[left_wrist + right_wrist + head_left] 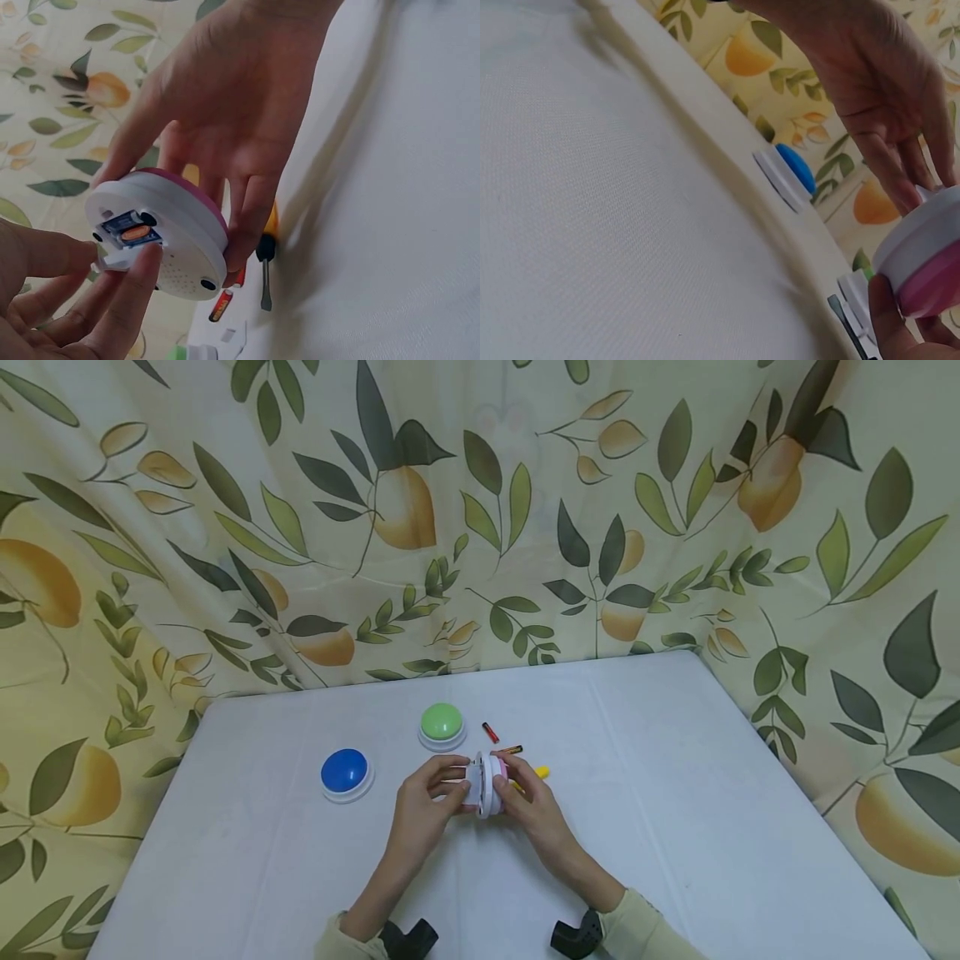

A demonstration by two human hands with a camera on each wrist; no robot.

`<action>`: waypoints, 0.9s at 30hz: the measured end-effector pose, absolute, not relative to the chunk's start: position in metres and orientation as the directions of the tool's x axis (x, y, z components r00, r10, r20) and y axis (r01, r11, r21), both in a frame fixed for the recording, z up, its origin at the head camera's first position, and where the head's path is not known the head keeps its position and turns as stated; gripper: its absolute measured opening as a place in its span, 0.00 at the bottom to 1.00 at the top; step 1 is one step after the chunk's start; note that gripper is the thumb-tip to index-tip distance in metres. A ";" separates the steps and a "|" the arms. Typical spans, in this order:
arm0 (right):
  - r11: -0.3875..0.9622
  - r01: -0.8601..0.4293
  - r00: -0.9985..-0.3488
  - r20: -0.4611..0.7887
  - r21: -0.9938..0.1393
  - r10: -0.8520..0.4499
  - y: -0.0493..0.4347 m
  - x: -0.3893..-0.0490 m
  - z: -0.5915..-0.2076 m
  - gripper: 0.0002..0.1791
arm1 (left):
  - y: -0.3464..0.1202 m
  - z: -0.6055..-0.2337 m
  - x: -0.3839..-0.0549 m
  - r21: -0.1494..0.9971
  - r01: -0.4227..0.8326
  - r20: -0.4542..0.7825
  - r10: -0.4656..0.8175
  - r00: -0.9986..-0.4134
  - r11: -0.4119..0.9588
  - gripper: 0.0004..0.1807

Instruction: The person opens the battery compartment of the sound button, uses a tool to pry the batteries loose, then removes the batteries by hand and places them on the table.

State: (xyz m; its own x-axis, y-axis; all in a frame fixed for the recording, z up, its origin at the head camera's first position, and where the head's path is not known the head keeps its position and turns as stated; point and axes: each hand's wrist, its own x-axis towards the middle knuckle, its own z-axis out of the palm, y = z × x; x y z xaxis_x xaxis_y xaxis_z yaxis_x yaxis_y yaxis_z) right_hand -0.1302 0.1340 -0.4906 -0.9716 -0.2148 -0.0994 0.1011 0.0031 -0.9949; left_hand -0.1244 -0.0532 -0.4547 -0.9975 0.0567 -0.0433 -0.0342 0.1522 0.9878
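A round push button (490,787) with a white base and pink dome is held on its side above the table. My right hand (542,814) grips it round the rim from the dome side. In the left wrist view the open battery compartment (137,231) on its underside shows blue-and-orange batteries inside. My left hand (426,806) is at the underside, pinching a small white battery cover (120,260) at the compartment's edge. One left fingertip lies near the batteries. Whether the cover touches the base is unclear.
A blue-domed button (345,770) and a green-domed button (441,722) stand on the white table (675,827) to the left and behind. Two loose batteries (491,732) lie beyond the hands. A yellow-handled screwdriver (266,277) lies partly hidden behind the right hand. A patterned curtain (480,527) hangs behind.
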 end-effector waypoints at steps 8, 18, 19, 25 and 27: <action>0.018 0.126 -0.967 -0.127 -0.992 -0.220 0.136 -0.130 -0.492 0.28 | -0.063 -0.453 -0.126 0.988 -0.058 -0.065 0.048 -0.997 0.146 0.19; -0.014 0.141 -0.961 -0.134 -0.990 -0.241 0.143 -0.132 -0.493 0.28 | -0.079 -0.458 -0.137 0.975 -0.082 -0.081 -0.015 -0.997 0.207 0.19; -0.023 0.143 -0.961 -0.133 -0.989 -0.244 0.144 -0.132 -0.493 0.28 | -0.081 -0.460 -0.139 0.973 -0.089 -0.086 -0.024 -0.996 0.213 0.18; -0.066 0.159 -0.954 -0.136 -0.985 -0.268 0.150 -0.130 -0.490 0.27 | -0.090 -0.471 -0.147 0.952 -0.100 -0.088 -0.055 -0.995 0.289 0.17; -0.083 0.160 -0.951 -0.131 -0.984 -0.280 0.152 -0.130 -0.490 0.26 | -0.093 -0.475 -0.150 0.945 -0.101 -0.088 -0.053 -0.995 0.311 0.16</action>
State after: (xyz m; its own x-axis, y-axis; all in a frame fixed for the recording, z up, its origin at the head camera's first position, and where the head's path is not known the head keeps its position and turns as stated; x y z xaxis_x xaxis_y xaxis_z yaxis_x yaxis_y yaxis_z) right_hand -0.1300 0.1524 -0.4901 -0.9510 -0.2799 -0.1311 0.1601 -0.0834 -0.9836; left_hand -0.1499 -0.0929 -0.4746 -0.9947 -0.0532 -0.0883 -0.1005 0.3106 0.9452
